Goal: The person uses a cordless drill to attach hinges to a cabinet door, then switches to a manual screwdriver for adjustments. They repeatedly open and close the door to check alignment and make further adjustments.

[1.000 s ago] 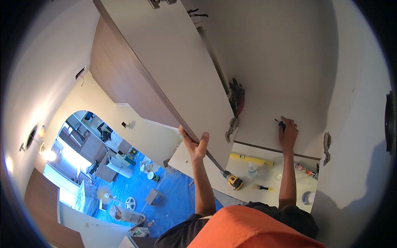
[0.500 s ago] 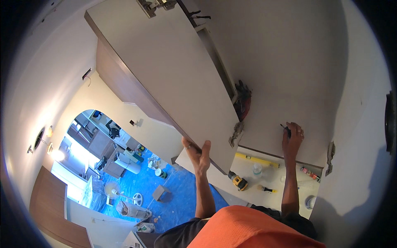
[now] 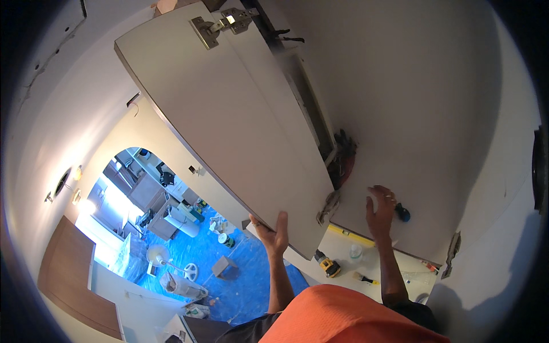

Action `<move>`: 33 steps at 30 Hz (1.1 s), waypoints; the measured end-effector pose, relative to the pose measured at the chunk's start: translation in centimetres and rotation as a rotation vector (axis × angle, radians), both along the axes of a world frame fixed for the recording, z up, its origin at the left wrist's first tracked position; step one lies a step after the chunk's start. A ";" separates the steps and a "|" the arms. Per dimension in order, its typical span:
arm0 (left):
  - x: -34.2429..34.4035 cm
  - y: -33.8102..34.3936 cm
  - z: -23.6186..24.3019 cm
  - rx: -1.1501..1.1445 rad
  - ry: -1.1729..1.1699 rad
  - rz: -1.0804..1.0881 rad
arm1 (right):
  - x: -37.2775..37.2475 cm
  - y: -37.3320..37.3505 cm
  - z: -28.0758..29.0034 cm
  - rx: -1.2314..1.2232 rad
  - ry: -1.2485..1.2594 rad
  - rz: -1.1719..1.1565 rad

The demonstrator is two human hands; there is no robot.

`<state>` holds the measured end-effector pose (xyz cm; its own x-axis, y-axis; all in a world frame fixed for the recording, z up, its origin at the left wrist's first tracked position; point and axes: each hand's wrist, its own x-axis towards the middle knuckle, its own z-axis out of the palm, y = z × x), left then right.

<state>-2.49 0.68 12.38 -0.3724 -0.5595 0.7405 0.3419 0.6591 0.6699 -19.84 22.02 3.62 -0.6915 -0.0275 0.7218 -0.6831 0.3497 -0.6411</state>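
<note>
Two silvery metal hinges sit on the flat, pale door panel at eleven o'clock from my left hand — thumb and fingers clasp its edge. My right hand has fingers loosely parted, a rounded blue-and-black tool at three o'clock.

The cabinet door looks smooth and matt from my end, its hinge shiny metal; I see a plastic-bodied drill near the left edge of the bench, wrinkled plastic sheeting, textured cloth.
</note>
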 end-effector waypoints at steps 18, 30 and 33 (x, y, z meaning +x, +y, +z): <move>-0.2 -0.5 -1.1 0.143 0.079 -0.091 | 0.1 -5.5 2.5 -0.049 0.143 0.401; -0.3 -3.1 -1.4 0.040 0.116 0.252 | 11.9 -6.3 -8.4 -0.274 0.189 0.701; 0.1 -3.2 -0.5 0.000 0.108 0.032 | 17.4 -6.6 -14.7 -0.235 0.034 0.726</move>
